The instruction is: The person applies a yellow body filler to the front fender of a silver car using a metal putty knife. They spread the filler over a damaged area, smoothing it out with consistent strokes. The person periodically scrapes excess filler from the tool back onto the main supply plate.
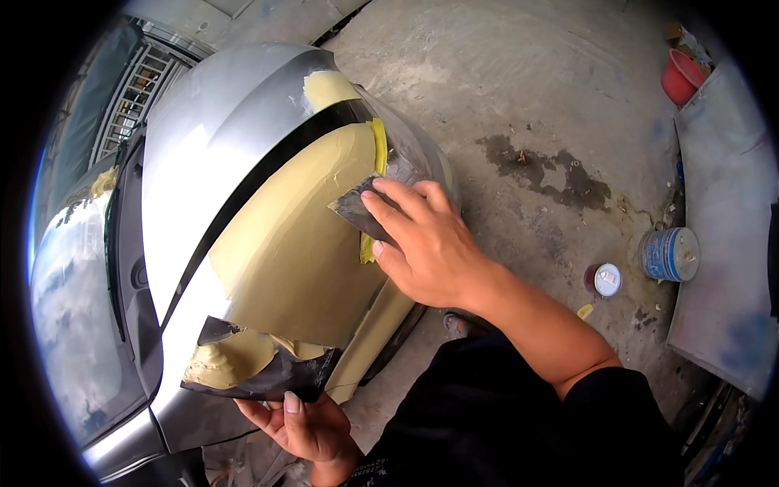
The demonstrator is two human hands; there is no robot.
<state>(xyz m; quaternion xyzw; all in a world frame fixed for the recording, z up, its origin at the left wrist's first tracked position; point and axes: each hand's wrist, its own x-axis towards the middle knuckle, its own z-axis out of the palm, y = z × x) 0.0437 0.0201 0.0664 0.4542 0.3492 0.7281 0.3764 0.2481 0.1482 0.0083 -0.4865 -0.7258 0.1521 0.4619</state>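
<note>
The right hand (434, 247) is holding a thin, flat, dark grey spreader (354, 208), its fingers (391, 213) spreading slightly apart over the upper face and the thumb sitting lower, near the edge. The spreader is lying against the right side of a smooth, bulging panel coated in dull yellow filler (296, 235), which is showing faint ridges and streaks. One sharp corner of the spreader is pointing left across the coat; the hand is covering the rest, so its long axis is hard to tell. Brighter yellow strips (380, 146) are standing out just above and below it, looking thick and moist.

The left hand (312, 434) is gripping the near edge of a dark, smooth board (288, 376), thumb on top and fingers curling beneath. The board is sitting below the panel's lower end, its long axis running left to right and rising slightly toward the right. A soft, rounded heap of yellow paste (231, 359) is resting on its left part.

The glossy silver hood (235, 122) is curving away beyond a dark gap. On the rough concrete floor (560, 105), a blue bucket (670, 254) is standing near a small white-lidded tin (606, 280).
</note>
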